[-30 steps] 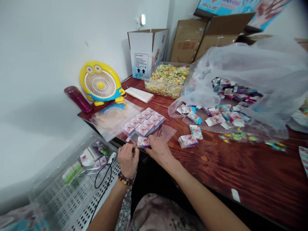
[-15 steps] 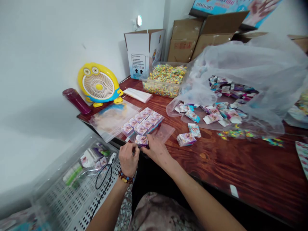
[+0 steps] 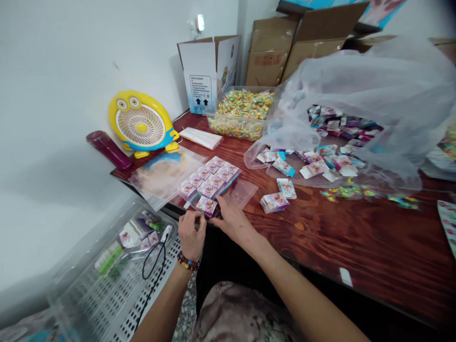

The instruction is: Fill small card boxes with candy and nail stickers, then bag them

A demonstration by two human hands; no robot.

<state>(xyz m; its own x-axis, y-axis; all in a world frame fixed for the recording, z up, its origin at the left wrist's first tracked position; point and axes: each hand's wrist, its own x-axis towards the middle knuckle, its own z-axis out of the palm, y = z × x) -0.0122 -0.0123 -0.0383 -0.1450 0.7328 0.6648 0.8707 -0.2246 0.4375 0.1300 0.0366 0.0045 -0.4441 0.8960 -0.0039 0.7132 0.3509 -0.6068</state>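
Note:
At the table's near edge is a small purple-and-white printed box [image 3: 207,205]. My right hand [image 3: 233,223] has it between the thumb on its right side and fingers underneath at the front. My left hand [image 3: 191,233] is closed in a pinch at the box's near left corner; what lies between those fingertips is hidden. Just beyond, matching boxes [image 3: 210,178] stand packed together in two rows. They rest on a clear plastic bag [image 3: 245,194], whose end shows to the right. Another such box [image 3: 274,203] sits beside a light-blue box [image 3: 286,188] to the right.
A yellow fan [image 3: 142,123], a dark red bottle [image 3: 109,149] and flat plastic bags [image 3: 156,183] are at the left. Behind stands a tub of colourful packets [image 3: 245,114]. A large translucent sack [image 3: 342,80] spills small boxes. Below left is a perforated crate [image 3: 107,285].
The held box has tilted slightly and shifted a little left, with both hands staying at it. My head view has moved slightly.

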